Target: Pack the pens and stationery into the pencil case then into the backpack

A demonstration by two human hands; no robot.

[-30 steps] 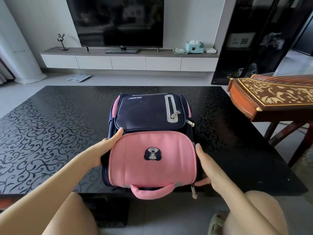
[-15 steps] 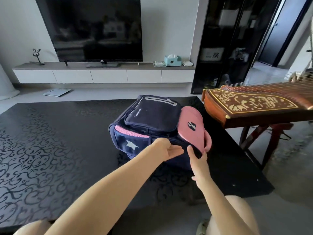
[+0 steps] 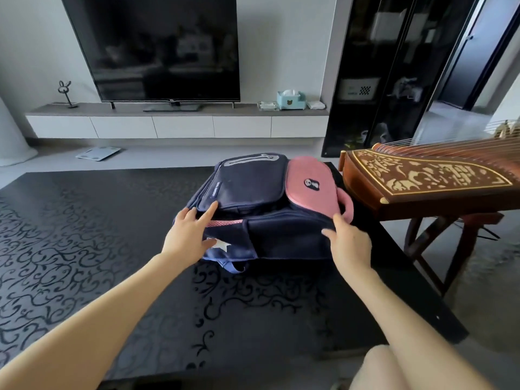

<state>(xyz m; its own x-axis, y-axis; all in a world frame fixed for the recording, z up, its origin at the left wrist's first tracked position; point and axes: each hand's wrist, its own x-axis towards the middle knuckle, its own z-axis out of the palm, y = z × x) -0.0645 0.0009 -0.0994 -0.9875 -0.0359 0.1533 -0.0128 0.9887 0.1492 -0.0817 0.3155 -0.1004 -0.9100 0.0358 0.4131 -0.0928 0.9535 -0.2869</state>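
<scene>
Both arms reach forward, hands spread apart.
The left hand [image 3: 188, 235] lies flat with fingers splayed and forefinger extended; the right hand [image 3: 347, 240] is loosely curled, thumb pointing inward, forearms bare.

The backpack [image 3: 261, 220] hides the table [image 3: 84, 249] beneath it and its own far side. The right hand's fingertips [image 3: 327, 233] curl over the backpack's near edge. The zither [image 3: 422, 181] runs off the right edge. The label on the navy pocket [image 3: 215, 190] is too small to read.
</scene>
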